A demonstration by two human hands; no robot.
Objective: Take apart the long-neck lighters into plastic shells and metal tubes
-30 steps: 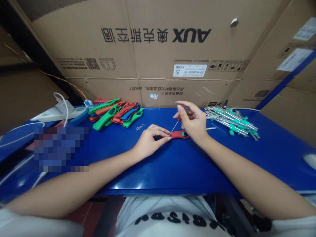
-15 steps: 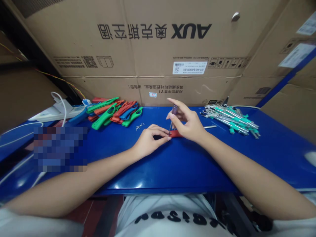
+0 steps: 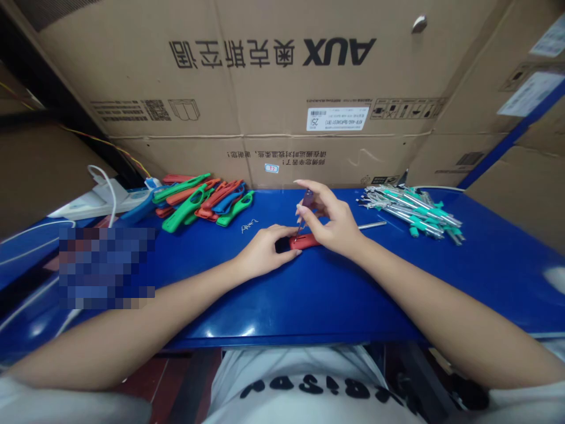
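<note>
My right hand [image 3: 333,221] is closed around the dark purple handle of a screwdriver [image 3: 308,200]. Its thin shaft slants down, and the tip meets the left end of a red plastic handle [image 3: 304,241] lying on the table. A dark slot shows in the upper face of that handle. My left hand [image 3: 265,250] grips the same end, thumb on the near side and fingers on the far side. Past my right hand a metal rod [image 3: 373,225] sticks out to the right; whether it joins the red handle is hidden. Small screws [image 3: 249,225] lie left of my hands.
Green, orange, red and blue plastic handles [image 3: 189,209] are piled at the back left. Metal rods with teal parts [image 3: 415,212] lie in a heap at the back right. A large cardboard box [image 3: 265,88] stands behind the blue table [image 3: 286,306]. A white power strip [image 3: 97,200] with cables sits far left.
My left thumb and fingers have spread from a pinch at the screwdriver tip to the sides of the red handle, uncovering its end. The screwdriver has shifted slightly left.
</note>
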